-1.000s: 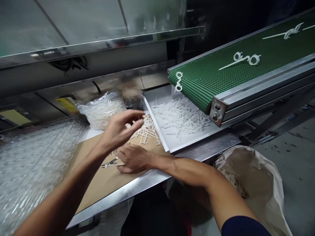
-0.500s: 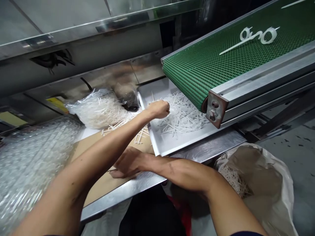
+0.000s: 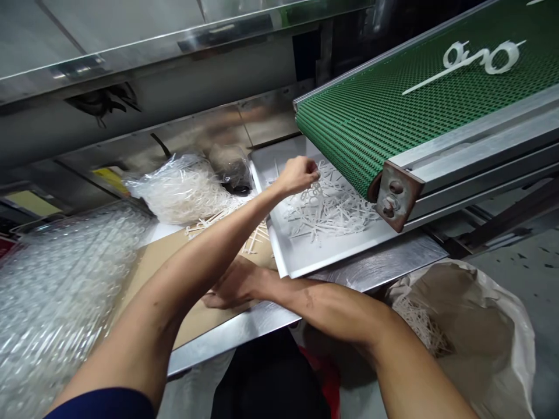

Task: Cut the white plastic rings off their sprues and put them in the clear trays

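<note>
My left hand (image 3: 299, 174) reaches across to the white tray (image 3: 305, 265) under the end of the green conveyor belt (image 3: 371, 116). Its fingers are closed in a pinch over the pile of white plastic pieces (image 3: 336, 206), apparently on a small ringed piece. My right hand (image 3: 231, 285) rests on the brown cardboard sheet (image 3: 152, 267) at the table's front. My left forearm crosses above it and hides most of its fingers. More white stick-like pieces (image 3: 257, 235) lie on the cardboard beside the tray.
A white moulded part (image 3: 480, 57) lies on the belt at upper right. A clear bag of white pieces (image 3: 183, 189) sits at the back, bubble wrap (image 3: 56, 291) at the left. An open sack (image 3: 480, 331) holding white scraps stands below the steel table edge (image 3: 384, 267).
My left hand went from hovering open over the cardboard to the tray and closed over the pile of pieces. My right hand stayed on the cardboard. The part on the belt's end has dropped off.
</note>
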Available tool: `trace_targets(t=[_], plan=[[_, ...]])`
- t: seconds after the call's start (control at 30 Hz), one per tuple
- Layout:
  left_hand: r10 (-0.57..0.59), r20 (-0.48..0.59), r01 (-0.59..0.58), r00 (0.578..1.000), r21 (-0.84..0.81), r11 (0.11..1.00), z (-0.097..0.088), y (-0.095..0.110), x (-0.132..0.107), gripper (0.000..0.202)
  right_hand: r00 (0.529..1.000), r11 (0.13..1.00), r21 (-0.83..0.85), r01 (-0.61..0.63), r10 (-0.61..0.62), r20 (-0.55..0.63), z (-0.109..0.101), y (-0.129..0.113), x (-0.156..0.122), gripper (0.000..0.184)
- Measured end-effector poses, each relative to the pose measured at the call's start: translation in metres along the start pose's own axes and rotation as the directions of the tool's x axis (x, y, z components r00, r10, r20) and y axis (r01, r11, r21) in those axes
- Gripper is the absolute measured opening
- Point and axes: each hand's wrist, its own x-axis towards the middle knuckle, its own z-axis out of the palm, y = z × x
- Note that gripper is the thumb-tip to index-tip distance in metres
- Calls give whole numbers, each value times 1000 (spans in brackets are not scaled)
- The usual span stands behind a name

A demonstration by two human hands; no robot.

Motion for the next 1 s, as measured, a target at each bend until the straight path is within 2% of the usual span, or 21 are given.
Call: trace_targets(t=[0.07,0.17,0.3,0.43,0.53,0.63,0.7,0.77,0.87,0.93,1.0], plan=[[-37,-55,27,998,-175,984,-22,-3,-9,8,1000,995,-104,-6,6,-5,-5,-5,-4,35],[-116,-91,68,989,-421,905,-53,-12,-28,11,1000,982,-187,0,0,-3,-10,-10,-7,38],[-198,-135,72,971,-622,780,-87,-27,-66,14,999,967,-255,-15,22,25,-13,-11,-7,38],[-275,-233,42,933,-687,725,-122,-50,-128,22,997,955,-293,-35,53,53,-16,-9,-9,37],[-340,-377,15,862,-651,759,-140,-78,-195,26,996,947,-320,-38,62,65,-19,-10,-12,37],[-389,-530,45,753,-548,835,-139,-112,-274,25,997,936,-350,-24,50,64,-20,-8,-15,36],[-435,-575,137,692,-487,863,-126,-136,-324,25,998,931,-366,-8,29,54,-18,-3,-17,34],[-483,-587,248,650,-437,865,-108,-156,-366,29,999,925,-380,13,1,36,-15,5,-18,34],[-517,-579,378,630,-353,856,-83,-176,-409,34,999,915,-403,34,-39,-5,-10,20,-18,29],[-508,-580,434,638,-275,858,-72,-181,-427,35,997,909,-414,46,-65,-32,-6,29,-18,30],[-476,-579,461,662,-186,868,-67,-182,-437,37,995,904,-423,56,-86,-53,-3,36,-18,36]])
